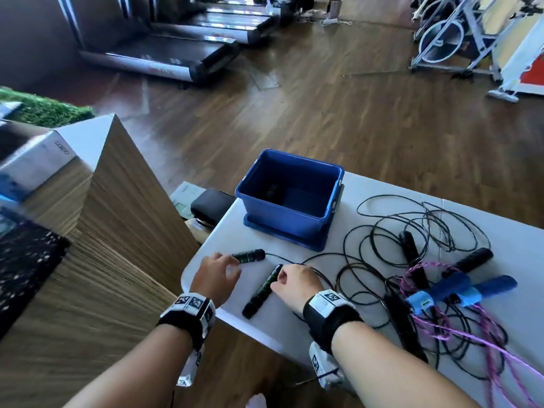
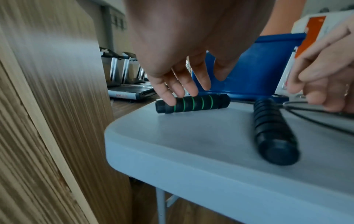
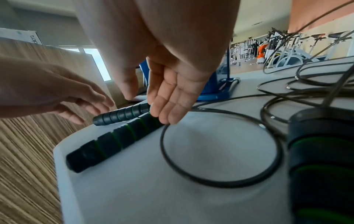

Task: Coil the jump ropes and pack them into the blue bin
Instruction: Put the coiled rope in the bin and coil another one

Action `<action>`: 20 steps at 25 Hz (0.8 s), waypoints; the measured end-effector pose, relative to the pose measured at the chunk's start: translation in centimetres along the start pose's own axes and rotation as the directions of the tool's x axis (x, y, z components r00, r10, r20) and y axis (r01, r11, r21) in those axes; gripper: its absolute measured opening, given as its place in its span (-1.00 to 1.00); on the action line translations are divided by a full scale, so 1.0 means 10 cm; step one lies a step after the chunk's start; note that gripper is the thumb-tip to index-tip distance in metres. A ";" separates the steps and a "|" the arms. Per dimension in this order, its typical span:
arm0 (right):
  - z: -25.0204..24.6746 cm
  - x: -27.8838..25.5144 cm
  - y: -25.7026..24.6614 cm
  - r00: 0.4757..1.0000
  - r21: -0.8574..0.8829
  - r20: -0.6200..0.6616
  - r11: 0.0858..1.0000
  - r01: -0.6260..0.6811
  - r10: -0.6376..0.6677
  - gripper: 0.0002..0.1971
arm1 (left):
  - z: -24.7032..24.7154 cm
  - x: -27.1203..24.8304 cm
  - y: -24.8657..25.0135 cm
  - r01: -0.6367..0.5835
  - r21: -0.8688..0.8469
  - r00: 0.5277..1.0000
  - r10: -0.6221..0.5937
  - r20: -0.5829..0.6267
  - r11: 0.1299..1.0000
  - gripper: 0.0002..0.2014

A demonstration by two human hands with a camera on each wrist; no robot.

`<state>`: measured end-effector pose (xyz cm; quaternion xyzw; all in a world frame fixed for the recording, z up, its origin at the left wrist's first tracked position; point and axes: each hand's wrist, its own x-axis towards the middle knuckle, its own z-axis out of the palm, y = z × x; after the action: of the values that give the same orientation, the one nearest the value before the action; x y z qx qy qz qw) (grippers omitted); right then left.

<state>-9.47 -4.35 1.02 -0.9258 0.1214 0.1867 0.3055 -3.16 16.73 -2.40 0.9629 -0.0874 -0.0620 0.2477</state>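
A blue bin stands on the white table, with something dark and ridged inside. In front of it lie two black handles with green rings, joined by a thin black rope. My left hand touches the far handle with straight fingertips on the handle. My right hand rests straight fingers on the rope end of the near handle, thumb held apart. Neither hand grips anything.
A tangle of other ropes lies to the right: black cord loops, a pink rope, blue handles, black handles. A wood-panelled counter stands close on the left. A black pouch sits beyond the table corner.
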 end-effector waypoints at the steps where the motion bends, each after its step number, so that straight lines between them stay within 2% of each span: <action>1: 0.07 0.03 -0.05 0.999 0.001 0.024 0.999 -0.036 0.036 -0.79 | -0.01 0.04 -0.03 -0.017 0.072 1.000 0.015 0.023 0.997 -0.76; 6: 0.36 0.26 -0.17 0.966 0.057 0.014 0.964 -0.259 0.259 -0.57 | -0.01 0.30 -0.11 -0.108 0.318 0.981 0.050 0.185 0.942 -0.48; 8: 0.39 0.31 -0.17 0.941 0.106 -0.018 0.936 -0.335 0.339 -0.39 | 0.01 0.37 -0.11 -0.154 0.429 0.974 0.063 0.218 0.890 -0.45; 10: 0.42 0.33 -0.18 0.914 0.185 -0.044 0.903 -0.388 0.402 -0.36 | 0.04 0.42 -0.11 -0.176 0.464 0.969 0.070 0.237 0.868 -0.50; 13: 0.45 0.36 -0.15 0.874 0.312 -0.047 0.838 -0.448 0.484 -0.34 | 0.14 0.43 -0.07 -0.149 0.318 0.956 0.054 0.289 0.936 -0.63; 17: 0.41 0.30 -0.17 0.881 0.457 -0.011 0.787 -0.416 0.472 -0.53 | 0.23 0.35 0.03 -0.120 0.069 0.937 0.091 0.337 0.990 -0.70; 20: 0.36 0.11 -0.18 0.889 0.702 0.031 0.623 -0.344 0.456 -0.59 | 0.20 0.20 0.11 0.002 -0.231 0.944 0.074 0.322 0.973 -0.76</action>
<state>-8.84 -0.86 -1.14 -0.7042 0.4078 0.1208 0.5685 -1.68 14.46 -3.71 0.9024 -0.1373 -0.2265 0.3399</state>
